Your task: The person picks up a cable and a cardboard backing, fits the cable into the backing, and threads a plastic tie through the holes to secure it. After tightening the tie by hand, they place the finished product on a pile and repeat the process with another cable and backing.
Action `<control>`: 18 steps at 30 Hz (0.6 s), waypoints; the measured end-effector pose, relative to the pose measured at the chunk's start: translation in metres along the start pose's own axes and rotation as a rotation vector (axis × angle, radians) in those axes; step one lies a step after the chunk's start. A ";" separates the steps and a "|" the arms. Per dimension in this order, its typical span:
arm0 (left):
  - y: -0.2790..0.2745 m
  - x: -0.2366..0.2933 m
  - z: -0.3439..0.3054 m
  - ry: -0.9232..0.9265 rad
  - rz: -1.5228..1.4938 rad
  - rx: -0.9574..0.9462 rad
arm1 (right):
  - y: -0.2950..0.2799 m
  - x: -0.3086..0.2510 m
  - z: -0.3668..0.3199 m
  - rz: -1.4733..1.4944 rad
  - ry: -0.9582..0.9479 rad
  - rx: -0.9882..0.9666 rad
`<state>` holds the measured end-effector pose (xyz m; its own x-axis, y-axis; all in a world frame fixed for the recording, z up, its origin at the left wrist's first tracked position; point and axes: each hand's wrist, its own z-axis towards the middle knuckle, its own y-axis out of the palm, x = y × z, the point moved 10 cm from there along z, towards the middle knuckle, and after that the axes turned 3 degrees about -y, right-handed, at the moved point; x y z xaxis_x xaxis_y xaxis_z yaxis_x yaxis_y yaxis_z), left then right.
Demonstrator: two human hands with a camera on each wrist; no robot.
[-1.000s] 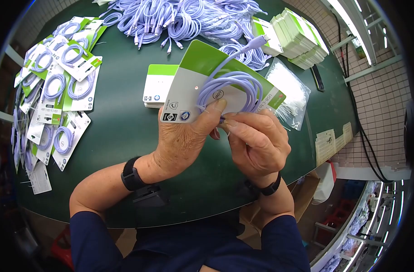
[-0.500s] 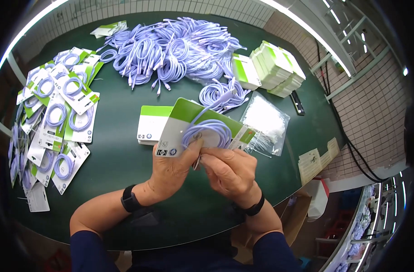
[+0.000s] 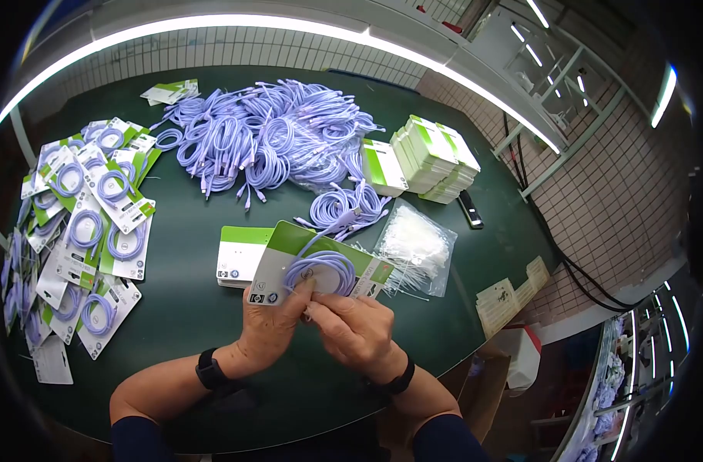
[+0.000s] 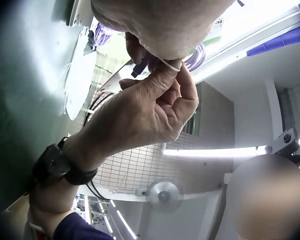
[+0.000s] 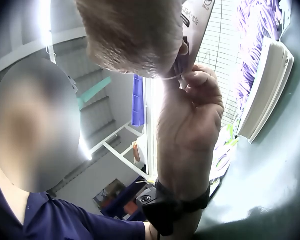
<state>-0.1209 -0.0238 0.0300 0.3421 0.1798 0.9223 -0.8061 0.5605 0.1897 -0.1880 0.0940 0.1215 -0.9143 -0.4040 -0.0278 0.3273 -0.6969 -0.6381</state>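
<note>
My left hand (image 3: 268, 329) grips a green-and-white packaging card (image 3: 268, 271), its thumb over the front. On the card's face lies a coiled lilac USB cable (image 3: 342, 266), one plug end sticking up past the top edge. My right hand (image 3: 359, 333) meets the left thumb at the card's lower edge. Between its thumb and forefinger it pinches a thin white cable tie (image 4: 170, 65), seen in the left wrist view. A dark-looking cable plug (image 4: 138, 70) shows there beside the fingers, under the card. Just behind the held card sits a stack of blank cards (image 3: 239, 252).
Carded cables (image 3: 85, 231) are heaped at the left. Loose lilac cables (image 3: 266, 138) fill the back. At the right stand card stacks (image 3: 428, 158), a bag of white cable ties (image 3: 419, 239) and a black tool (image 3: 470, 209). Paper strips (image 3: 513, 296) line the right edge.
The head view has tilted up, showing more of the table's back, so hands and card appear lower and further left. Both hands keep their hold on card and tie.
</note>
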 end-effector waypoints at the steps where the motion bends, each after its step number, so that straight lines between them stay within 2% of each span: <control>1: 0.001 -0.006 0.001 -0.107 -0.118 0.000 | 0.000 -0.002 -0.001 -0.004 -0.008 0.004; 2: 0.003 -0.003 0.002 -0.098 -0.118 0.000 | 0.002 0.000 -0.002 0.001 0.016 0.000; 5: 0.006 -0.013 0.002 -0.237 -0.289 0.011 | 0.003 0.006 -0.002 0.008 0.060 -0.002; 8: 0.008 -0.010 0.001 -0.249 -0.308 0.000 | -0.006 0.015 -0.001 0.100 0.099 0.111; 18: 0.006 -0.016 0.001 -0.289 -0.361 0.010 | -0.001 0.021 0.002 0.195 0.190 0.071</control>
<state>-0.1316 -0.0245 0.0169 0.4543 -0.2589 0.8524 -0.6654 0.5376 0.5179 -0.2069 0.0850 0.1230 -0.8587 -0.4209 -0.2922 0.5109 -0.6594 -0.5515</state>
